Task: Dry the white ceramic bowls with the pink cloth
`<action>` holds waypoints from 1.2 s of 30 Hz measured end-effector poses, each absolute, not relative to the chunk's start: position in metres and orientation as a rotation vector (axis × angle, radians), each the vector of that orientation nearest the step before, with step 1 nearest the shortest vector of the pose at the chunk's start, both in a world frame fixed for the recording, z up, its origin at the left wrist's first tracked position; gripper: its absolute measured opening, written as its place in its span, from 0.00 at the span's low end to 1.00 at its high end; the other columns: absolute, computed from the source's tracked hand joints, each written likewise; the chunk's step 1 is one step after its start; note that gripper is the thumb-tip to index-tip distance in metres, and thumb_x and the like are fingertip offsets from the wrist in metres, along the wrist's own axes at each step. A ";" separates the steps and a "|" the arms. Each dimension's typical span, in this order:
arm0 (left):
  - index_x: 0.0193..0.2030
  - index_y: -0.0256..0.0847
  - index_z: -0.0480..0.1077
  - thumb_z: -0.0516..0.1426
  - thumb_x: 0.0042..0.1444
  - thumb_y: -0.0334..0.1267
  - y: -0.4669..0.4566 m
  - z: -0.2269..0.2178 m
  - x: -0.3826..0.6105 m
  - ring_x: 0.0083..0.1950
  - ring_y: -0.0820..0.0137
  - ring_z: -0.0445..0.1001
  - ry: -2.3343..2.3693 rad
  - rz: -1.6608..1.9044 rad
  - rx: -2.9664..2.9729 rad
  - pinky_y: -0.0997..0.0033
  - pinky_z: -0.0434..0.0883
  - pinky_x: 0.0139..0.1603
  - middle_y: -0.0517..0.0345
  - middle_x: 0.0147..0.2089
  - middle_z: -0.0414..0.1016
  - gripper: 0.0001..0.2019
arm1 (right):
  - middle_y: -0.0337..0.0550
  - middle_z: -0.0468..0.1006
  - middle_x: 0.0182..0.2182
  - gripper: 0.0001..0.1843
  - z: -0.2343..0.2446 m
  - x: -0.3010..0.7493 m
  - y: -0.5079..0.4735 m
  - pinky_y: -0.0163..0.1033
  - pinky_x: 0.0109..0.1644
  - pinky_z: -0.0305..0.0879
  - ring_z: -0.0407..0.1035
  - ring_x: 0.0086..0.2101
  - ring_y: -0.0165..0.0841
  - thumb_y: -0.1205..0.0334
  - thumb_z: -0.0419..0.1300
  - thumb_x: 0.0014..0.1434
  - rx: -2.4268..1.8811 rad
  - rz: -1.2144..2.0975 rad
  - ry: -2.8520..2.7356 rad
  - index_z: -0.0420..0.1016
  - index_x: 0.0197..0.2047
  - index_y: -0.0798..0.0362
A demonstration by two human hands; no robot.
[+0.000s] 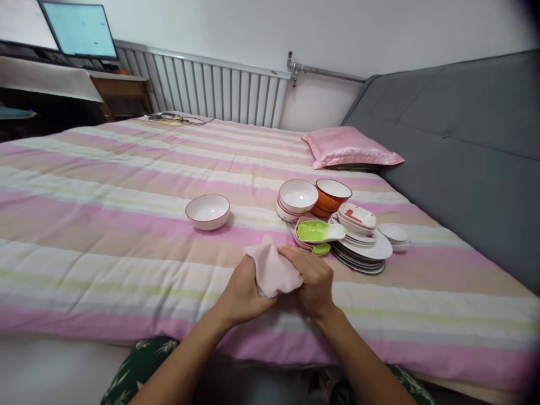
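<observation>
Both my hands meet over the near edge of the striped bed [105, 185], closed on a pale pink cloth [272, 270]. My left hand [240, 292] grips its left side and my right hand [310, 278] grips its right side, fingers curled round the fabric. Just beyond my right hand lies a green leaf-shaped dish [318, 230] on small pink plates. A lone white bowl with a red rim [208, 211] sits to the left, apart from the rest.
Stacked white bowls [297, 198], an orange bowl [332, 196], a pile of white plates [363, 250] with a rectangular dish [358, 216] and small saucers [394, 234] crowd the right. A pink pillow [348, 146] and grey headboard [464, 146] lie beyond. Monitors [80, 29] stand far left.
</observation>
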State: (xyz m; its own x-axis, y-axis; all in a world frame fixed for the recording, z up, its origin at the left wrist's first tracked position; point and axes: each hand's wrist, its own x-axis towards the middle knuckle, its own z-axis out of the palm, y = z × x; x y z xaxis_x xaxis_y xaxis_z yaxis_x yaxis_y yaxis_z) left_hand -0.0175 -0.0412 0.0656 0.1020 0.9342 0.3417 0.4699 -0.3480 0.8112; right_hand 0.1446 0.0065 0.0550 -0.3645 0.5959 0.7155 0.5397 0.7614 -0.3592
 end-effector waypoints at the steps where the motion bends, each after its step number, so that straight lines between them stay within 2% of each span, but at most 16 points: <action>1: 0.46 0.39 0.62 0.60 0.43 0.33 -0.041 0.065 -0.018 0.42 0.62 0.70 1.369 1.178 1.872 0.61 0.70 0.43 0.53 0.42 0.69 0.21 | 0.45 0.79 0.44 0.17 0.055 0.145 0.008 0.40 0.48 0.65 0.73 0.45 0.37 0.68 0.51 0.59 -0.858 0.120 -2.039 0.75 0.48 0.51; 7: 0.51 0.39 0.60 0.60 0.41 0.31 -0.040 0.058 -0.018 0.45 0.60 0.70 1.463 1.150 1.852 0.60 0.70 0.44 0.51 0.46 0.68 0.27 | 0.44 0.80 0.43 0.20 0.054 0.149 0.015 0.38 0.47 0.66 0.73 0.43 0.37 0.70 0.52 0.51 -0.912 0.426 -1.988 0.75 0.46 0.52; 12: 0.52 0.41 0.59 0.60 0.42 0.30 -0.040 0.064 -0.018 0.50 0.59 0.68 1.438 1.188 1.893 0.59 0.68 0.50 0.51 0.50 0.67 0.28 | 0.43 0.80 0.41 0.23 0.040 0.149 0.022 0.38 0.44 0.67 0.74 0.41 0.37 0.72 0.53 0.47 -0.941 0.593 -1.907 0.75 0.46 0.50; 17: 0.51 0.42 0.60 0.59 0.46 0.33 -0.038 0.070 -0.017 0.49 0.60 0.69 1.415 1.196 1.895 0.60 0.69 0.48 0.51 0.48 0.68 0.23 | 0.43 0.80 0.39 0.23 0.029 0.146 0.027 0.39 0.42 0.68 0.74 0.38 0.38 0.73 0.51 0.46 -0.957 0.704 -1.808 0.75 0.44 0.50; 23: 0.53 0.41 0.60 0.59 0.43 0.30 -0.037 0.071 -0.018 0.50 0.61 0.69 1.389 1.223 1.890 0.61 0.68 0.50 0.51 0.49 0.67 0.27 | 0.44 0.81 0.37 0.22 0.022 0.143 0.029 0.40 0.43 0.69 0.74 0.37 0.38 0.73 0.51 0.43 -0.961 0.825 -1.728 0.76 0.41 0.52; 29: 0.54 0.40 0.60 0.58 0.43 0.29 -0.036 0.070 -0.019 0.53 0.59 0.69 1.438 1.240 1.797 0.58 0.68 0.53 0.49 0.51 0.69 0.28 | 0.43 0.80 0.39 0.24 0.014 0.142 0.034 0.42 0.45 0.68 0.73 0.40 0.38 0.74 0.49 0.44 -0.977 0.844 -1.723 0.77 0.42 0.52; 33: 0.57 0.39 0.59 0.60 0.43 0.32 -0.033 0.062 -0.022 0.58 0.55 0.65 1.524 1.199 1.724 0.51 0.64 0.58 0.45 0.57 0.66 0.31 | 0.42 0.81 0.33 0.19 0.011 0.141 0.036 0.39 0.38 0.68 0.73 0.34 0.38 0.71 0.51 0.47 -1.080 0.807 -1.737 0.78 0.39 0.53; 36: 0.57 0.39 0.60 0.61 0.46 0.36 -0.031 0.056 -0.024 0.57 0.55 0.67 1.521 1.181 1.676 0.51 0.66 0.55 0.46 0.56 0.67 0.30 | 0.41 0.80 0.30 0.15 0.007 0.141 0.037 0.38 0.35 0.67 0.72 0.31 0.37 0.69 0.52 0.49 -1.160 0.793 -1.737 0.78 0.36 0.53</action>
State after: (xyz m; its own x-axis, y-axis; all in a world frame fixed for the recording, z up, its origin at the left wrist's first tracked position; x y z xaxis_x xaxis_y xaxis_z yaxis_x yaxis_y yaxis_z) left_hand -0.0241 -0.0308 0.0562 -0.0422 0.9734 0.2253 0.4600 -0.1813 0.8692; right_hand 0.1411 0.0372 0.0067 -0.1800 0.9319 0.3149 0.3726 0.3608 -0.8550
